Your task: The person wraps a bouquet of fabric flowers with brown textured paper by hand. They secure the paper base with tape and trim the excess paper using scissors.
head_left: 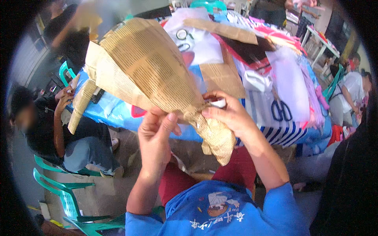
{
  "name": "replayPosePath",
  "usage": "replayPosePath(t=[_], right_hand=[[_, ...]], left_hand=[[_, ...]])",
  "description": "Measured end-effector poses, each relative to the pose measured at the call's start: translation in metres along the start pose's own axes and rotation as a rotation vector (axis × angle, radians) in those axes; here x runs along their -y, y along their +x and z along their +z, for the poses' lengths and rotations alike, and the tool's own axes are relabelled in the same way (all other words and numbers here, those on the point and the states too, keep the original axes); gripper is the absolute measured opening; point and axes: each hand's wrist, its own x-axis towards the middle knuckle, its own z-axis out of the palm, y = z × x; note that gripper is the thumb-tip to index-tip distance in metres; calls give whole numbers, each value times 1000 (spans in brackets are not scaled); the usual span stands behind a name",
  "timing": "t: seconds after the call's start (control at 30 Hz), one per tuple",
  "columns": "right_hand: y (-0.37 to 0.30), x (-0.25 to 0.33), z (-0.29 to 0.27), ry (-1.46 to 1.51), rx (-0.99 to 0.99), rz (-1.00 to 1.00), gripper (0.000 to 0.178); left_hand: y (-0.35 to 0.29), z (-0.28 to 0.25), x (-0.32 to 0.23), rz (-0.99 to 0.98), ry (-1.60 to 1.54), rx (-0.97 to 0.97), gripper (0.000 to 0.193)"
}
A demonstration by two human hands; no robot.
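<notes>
A large cone of brown newsprint wrapping paper [145,65], shaped like a bouquet wrap, spreads toward the upper left. Its gathered neck [193,114] narrows before a crumpled paper tail [220,143] that flares below. My right hand [228,114] is closed round this neck, with a small white roll [218,103] by its fingers. Beside the neck, on the left, my left hand [155,128] has thumb and fingers pinched together near the paper's lower edge; what they pinch is too small to make out. Whatever lies inside the cone is hidden.
Ahead, a table under a blue cover [114,108] bears dark-handled scissors [281,111], a tape roll [182,34], white sheets [289,78] and brown paper pieces [222,76]. A seated person [47,126] works at the left near green plastic chairs [67,196]. Other people are farther off.
</notes>
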Motion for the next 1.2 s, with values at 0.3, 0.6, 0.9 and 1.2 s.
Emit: replayPosePath(t=[0.3, 0.6, 0.9, 1.2], right_hand=[[-4, 5, -1, -4, -47, -81, 38], [-8, 2, 4, -3, -165, -153, 38], [4, 23, 17, 331, -225, -184, 36], [12, 15, 19, 353, -280, -251, 35]], left_hand=[[3, 12, 4, 30, 143, -25, 12], [10, 14, 20, 153, 251, -109, 9], [18, 16, 17, 420, 226, -294, 9], [18, 34, 27, -15, 27, -149, 21]])
